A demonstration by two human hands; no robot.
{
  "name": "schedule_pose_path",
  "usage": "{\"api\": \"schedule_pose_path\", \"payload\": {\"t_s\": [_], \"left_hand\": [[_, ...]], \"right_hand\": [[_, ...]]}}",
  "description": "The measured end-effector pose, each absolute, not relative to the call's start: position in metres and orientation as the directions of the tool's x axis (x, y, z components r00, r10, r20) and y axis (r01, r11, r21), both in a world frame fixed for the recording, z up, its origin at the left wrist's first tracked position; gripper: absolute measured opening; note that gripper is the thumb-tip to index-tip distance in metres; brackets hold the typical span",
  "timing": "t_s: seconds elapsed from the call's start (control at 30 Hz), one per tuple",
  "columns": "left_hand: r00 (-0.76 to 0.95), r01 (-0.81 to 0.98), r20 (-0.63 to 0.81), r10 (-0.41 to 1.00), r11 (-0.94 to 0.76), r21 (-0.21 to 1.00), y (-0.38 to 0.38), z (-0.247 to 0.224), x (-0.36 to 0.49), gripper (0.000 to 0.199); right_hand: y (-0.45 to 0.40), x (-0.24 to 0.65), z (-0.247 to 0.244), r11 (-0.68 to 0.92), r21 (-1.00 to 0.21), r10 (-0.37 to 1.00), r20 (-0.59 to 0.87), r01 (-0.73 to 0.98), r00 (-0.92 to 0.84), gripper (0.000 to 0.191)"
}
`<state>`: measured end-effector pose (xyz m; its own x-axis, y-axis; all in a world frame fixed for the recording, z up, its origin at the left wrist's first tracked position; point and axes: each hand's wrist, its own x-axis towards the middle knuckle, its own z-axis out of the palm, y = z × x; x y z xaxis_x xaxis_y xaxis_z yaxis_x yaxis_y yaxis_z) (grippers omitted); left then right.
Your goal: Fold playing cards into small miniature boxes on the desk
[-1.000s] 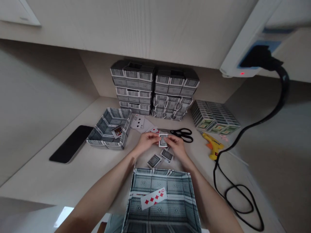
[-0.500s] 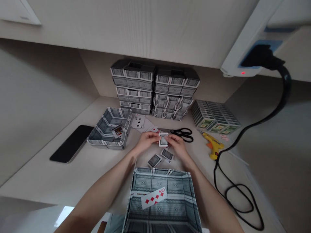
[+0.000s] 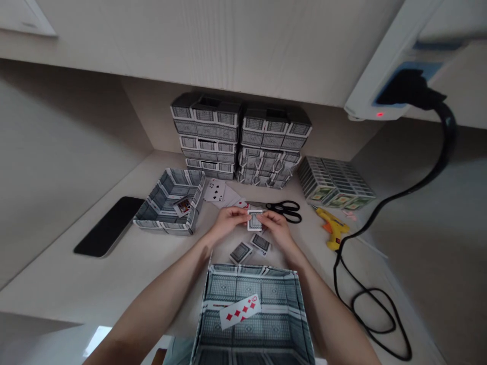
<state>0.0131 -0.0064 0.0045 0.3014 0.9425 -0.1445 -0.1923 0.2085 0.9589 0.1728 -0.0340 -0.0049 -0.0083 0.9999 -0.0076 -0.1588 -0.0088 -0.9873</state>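
Between my two hands is a small folded playing card (image 3: 254, 221) with its patterned back facing up. My left hand (image 3: 229, 222) pinches its left edge, and the fingers of my right hand (image 3: 277, 226) grip its right edge. Two more folded cards, the left one (image 3: 241, 252) and the right one (image 3: 261, 243), lie on the desk just below. Nearest me is a box made of playing cards (image 3: 251, 284), open at the top, with a diamond card (image 3: 240, 311) lying inside. Scissors with black handles (image 3: 284, 210) rest behind my right hand.
At the left are a black phone (image 3: 109, 226) and another card box (image 3: 162, 226). Stacked card boxes (image 3: 238, 134) stand at the back. Loose cards (image 3: 215, 191) lie before them. Right are packaged card decks (image 3: 333, 182), a yellow glue gun (image 3: 333, 228) and a looping black cable (image 3: 375, 289).
Both hands keep hold of the folded card in nearly the same place. The whole view has shifted slightly; nothing else has visibly moved.
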Motion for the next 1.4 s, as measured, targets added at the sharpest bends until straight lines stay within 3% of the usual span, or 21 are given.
{"api": "schedule_pose_path", "payload": {"t_s": [0.47,0.6,0.93,1.4], "left_hand": [[0.263,-0.16,-0.134,0.955,0.18,0.97,-0.0056,0.0039,0.0137,0.023],[0.288,-0.132,-0.122,0.95,0.166,0.977,-0.0048,0.0009,0.0143,0.022],[0.307,-0.102,-0.106,0.946,0.144,0.984,-0.0061,0.0007,0.0145,0.024],[0.295,-0.099,-0.087,0.952,0.121,0.988,-0.0046,-0.0057,0.0137,0.02]], "right_hand": [[-0.0354,0.1679,-0.0003,0.051,-0.998,0.996,0.049,-0.034,0.07,0.025],[-0.0344,0.1666,-0.0014,0.048,-0.995,0.992,0.037,-0.083,0.122,0.024],[-0.0349,0.1687,-0.0033,0.014,-0.992,0.994,0.0,-0.123,0.109,0.026],[-0.0362,0.1696,-0.0028,0.085,-0.996,0.994,0.083,-0.033,0.077,0.026]]}}
